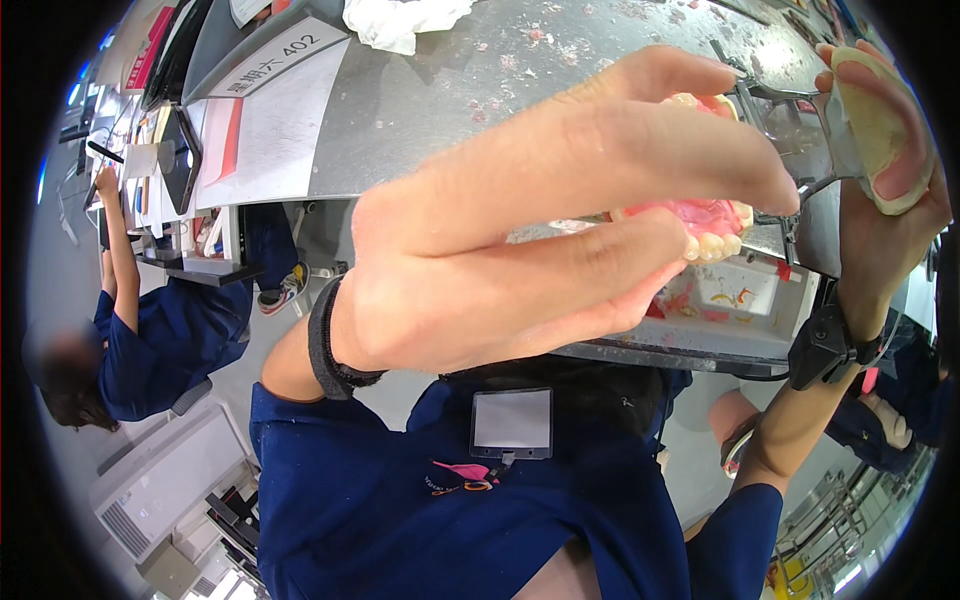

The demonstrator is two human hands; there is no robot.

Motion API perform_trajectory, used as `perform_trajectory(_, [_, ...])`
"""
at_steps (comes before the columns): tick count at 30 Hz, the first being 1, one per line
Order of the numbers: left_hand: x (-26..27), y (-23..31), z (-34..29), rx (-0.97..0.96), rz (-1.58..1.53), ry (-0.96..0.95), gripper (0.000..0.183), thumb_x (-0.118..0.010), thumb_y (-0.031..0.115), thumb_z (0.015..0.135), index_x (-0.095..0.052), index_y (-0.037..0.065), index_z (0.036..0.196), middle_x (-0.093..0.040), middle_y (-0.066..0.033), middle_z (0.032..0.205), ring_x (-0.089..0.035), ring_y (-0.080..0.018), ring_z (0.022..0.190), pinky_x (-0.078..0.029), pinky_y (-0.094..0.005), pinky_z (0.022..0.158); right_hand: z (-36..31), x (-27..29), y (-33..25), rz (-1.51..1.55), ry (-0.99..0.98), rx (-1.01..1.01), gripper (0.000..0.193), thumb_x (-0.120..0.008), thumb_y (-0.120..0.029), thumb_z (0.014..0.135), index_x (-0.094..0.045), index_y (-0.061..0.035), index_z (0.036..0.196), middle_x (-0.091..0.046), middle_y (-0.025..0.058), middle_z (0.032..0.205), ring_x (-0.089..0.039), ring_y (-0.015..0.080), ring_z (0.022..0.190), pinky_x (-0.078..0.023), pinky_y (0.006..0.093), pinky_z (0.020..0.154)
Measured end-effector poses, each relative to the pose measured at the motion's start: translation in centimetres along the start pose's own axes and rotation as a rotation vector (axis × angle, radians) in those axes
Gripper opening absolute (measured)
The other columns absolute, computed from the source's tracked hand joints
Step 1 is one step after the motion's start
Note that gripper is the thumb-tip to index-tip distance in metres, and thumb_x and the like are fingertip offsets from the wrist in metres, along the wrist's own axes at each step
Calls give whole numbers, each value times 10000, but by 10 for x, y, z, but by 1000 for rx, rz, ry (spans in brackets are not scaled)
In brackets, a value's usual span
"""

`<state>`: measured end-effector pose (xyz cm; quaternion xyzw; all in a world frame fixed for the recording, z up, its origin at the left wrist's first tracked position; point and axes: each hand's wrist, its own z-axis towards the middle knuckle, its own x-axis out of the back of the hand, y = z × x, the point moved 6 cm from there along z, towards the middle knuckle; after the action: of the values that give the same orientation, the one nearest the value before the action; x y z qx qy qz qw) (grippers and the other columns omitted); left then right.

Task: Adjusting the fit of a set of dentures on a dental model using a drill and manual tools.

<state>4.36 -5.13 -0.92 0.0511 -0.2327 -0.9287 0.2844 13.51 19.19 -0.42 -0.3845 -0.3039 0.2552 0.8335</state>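
My left hand [520, 220], with a dark band at its wrist, reaches across the middle of the view, its fingers curled round a pink wax denture [705, 213] set with cream teeth. Its fingers hide much of the denture. Behind the fingertips stand thin metal bars of what looks like a dental articulator [790, 225]; I cannot tell whether the denture is joined to it. At the far right, my right hand [925, 215] grips a pale yellow plaster dental cast [882, 130] with a pinkish ridge. A black device is strapped to that wrist.
Below the hands, an open drawer [745, 300] holds red and yellow wax scraps. Crumbs dot the metal bench [400, 120], where crumpled white tissue [405, 22] lies. A sign [280, 58] and a tablet-like device [182, 160] stand left. A co-worker [170, 345] sits farther left; another is at right.
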Motion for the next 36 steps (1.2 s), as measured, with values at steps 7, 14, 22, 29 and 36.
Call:
perform_trajectory(7, [7, -6, -4, 2, 237, -73, 228, -777, -114, 708, -660, -65, 897, -678, -242, 1137, -683, -317, 920, -583, -379, 852, -4, 17, 19, 33, -56, -110, 575, -320, -256, 965, -563, 120, 1325, -634, 289, 1288, -658, 327, 1176, -495, 406, 1068])
perform_trajectory(14, [5, -20, -15, 5, 258, 22, 328, -800, -107, 661, -712, -16, 963, -658, -242, 1196, -690, -333, 1022, -599, -361, 810, -1, 24, 31, 280, -29, -231, 590, -326, -256, 941, -560, 128, 1324, -618, 299, 1306, -647, 341, 1191, -486, 424, 1080])
perform_trajectory(22, [7, -26, -20, -36, 261, -69, 346, -795, -121, 653, -717, -22, 975, -656, -258, 1204, -681, -354, 1067, -605, -369, 821, -3, 21, 27, 201, -82, -166, 625, -314, -301, 944, -549, 127, 1333, -614, 296, 1313, -635, 348, 1212, -474, 440, 1096])
perform_trajectory(29, [2, -8, -5, 133, 201, -15, 324, -788, -125, 633, -713, -49, 938, -670, -272, 1166, -681, -380, 1062, -579, -439, 929, -4, 22, 27, 168, -60, -162, 614, -312, -301, 964, -540, 124, 1343, -616, 295, 1311, -637, 352, 1211, -478, 445, 1098])
perform_trajectory(36, [-2, -5, -2, 185, 205, -9, 321, -779, -121, 641, -728, -51, 950, -670, -264, 1168, -678, -363, 1077, -529, -511, 1037, -6, 23, 28, 137, -44, -160, 604, -310, -301, 984, -531, 121, 1353, -618, 294, 1308, -639, 356, 1211, -483, 450, 1100])
